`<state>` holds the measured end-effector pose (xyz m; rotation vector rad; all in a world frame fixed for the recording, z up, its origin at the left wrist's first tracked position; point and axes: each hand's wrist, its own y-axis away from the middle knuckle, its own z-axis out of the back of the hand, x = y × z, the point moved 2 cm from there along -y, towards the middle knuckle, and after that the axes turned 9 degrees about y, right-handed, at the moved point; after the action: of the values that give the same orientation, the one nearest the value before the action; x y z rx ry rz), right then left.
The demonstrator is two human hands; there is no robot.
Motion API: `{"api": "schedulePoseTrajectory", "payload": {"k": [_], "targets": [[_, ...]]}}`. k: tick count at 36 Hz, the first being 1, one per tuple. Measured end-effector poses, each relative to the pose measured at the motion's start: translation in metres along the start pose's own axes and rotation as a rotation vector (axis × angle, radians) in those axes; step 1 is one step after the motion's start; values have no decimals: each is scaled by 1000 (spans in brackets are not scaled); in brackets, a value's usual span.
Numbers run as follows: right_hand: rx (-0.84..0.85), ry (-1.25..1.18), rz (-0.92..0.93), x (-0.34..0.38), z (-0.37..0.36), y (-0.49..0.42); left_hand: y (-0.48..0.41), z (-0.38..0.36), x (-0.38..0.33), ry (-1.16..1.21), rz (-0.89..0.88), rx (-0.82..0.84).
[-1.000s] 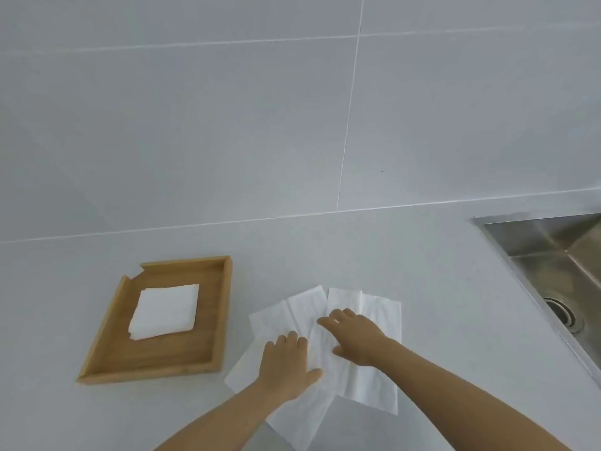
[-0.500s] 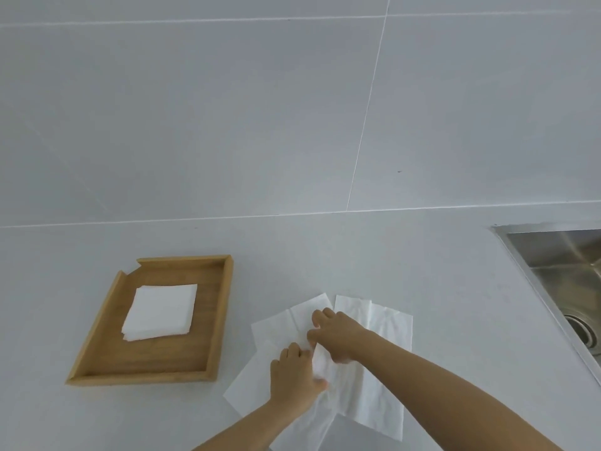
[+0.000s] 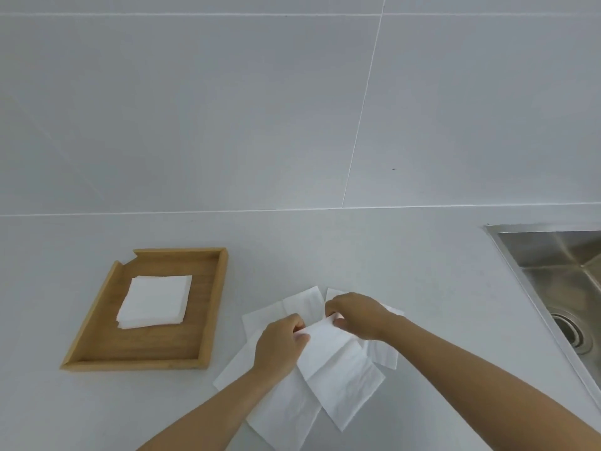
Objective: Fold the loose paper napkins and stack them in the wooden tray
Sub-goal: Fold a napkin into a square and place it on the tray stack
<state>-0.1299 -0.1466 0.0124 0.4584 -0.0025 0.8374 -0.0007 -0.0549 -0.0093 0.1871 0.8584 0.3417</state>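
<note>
A wooden tray [image 3: 97, 320] lies on the white counter at the left, holding a small stack of folded white napkins [image 3: 156, 301]. To its right several loose white napkins [image 3: 286, 415] overlap on the counter. My left hand [image 3: 281, 346] and my right hand [image 3: 357, 315] each pinch a far corner of the top napkin [image 3: 341, 375], whose far edge is lifted off the pile while its near end still rests on the others.
A steel sink [image 3: 566, 288] with a round drain [image 3: 567, 333] is sunk into the counter at the right edge. A tiled white wall [image 3: 292, 109] rises behind the counter.
Both hands went from lying flat on the napkin pile to pinching the top napkin's far edge and raising it. The camera view shifted slightly.
</note>
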Motion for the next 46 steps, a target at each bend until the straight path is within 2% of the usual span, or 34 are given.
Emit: {"api": "schedulePoseTrajectory", "payload": {"k": [6,12,17,25,27,30,33,37,46], "targets": [[-63,25,-33,-6,-2,15,8,0,-14,-103,-167,-30],[-104,26,-15,-8,-10,30,25,-10,-20,-191,-293,45],[-56,43,38,-7,-21,46,43,-29,-16,-210,-321,175],[241,198,85,-12,-47,61,57,-49,-3,-143,-254,462],[373,208,50,-15,-49,62,54,-51,-1,-130,-226,466],[502,128,-33,-21,-42,59,44,-46,0,-140,-169,337],[398,46,-93,-22,-31,48,32,-42,0,-227,-121,204],[221,23,-97,-16,-30,32,21,-47,-1,-349,-57,166],[203,125,-43,6,-48,19,15,-62,-1,-429,50,195]]}}
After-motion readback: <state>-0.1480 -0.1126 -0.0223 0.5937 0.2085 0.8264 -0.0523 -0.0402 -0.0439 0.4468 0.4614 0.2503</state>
